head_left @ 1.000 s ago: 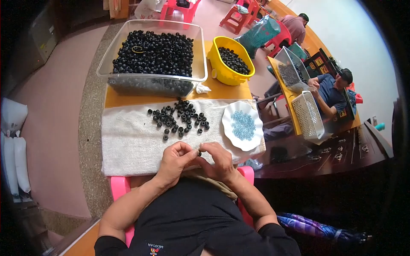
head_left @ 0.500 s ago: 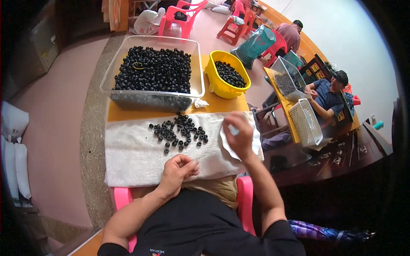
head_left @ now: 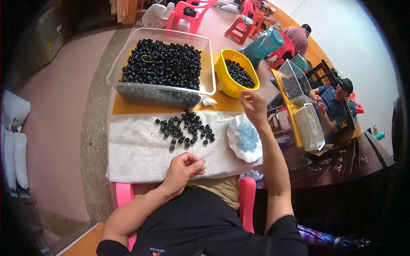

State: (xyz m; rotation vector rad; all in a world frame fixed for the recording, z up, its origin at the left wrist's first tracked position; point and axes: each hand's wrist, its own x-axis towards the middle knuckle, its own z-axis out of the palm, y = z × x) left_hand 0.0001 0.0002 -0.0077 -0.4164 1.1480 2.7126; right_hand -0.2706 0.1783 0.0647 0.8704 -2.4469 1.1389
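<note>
Black beads (head_left: 194, 125) with round holes lie scattered on a white towel (head_left: 136, 149), in front of the person's left hand (head_left: 184, 170) and apart from it. This hand is held low over the towel's near edge, curled, its thumb laid against the bent index finger; whether anything is pinched between them cannot be told. The right hand (head_left: 255, 106) is raised at the near rim of a yellow plastic tub (head_left: 226, 81), fingers bent and drawn together; whether they grasp something or are bare is too small to tell. More black beads fill part of this tub, and a large heap of them sits in a clear plastic box (head_left: 162, 88) just to its left, with a thin yellow ring (head_left: 146, 58) on top. Beneath the right wrist, at the towel's right side, stands a white scalloped dish (head_left: 234, 138) holding small translucent blue beads (head_left: 247, 137). A crumpled white tissue (head_left: 209, 101) lies on the wooden table (head_left: 136, 109) between the box and the towel. Well apart on the right, a co-worker (head_left: 331, 102) in a dark cap sits beside a white perforated basket (head_left: 308, 128).
</note>
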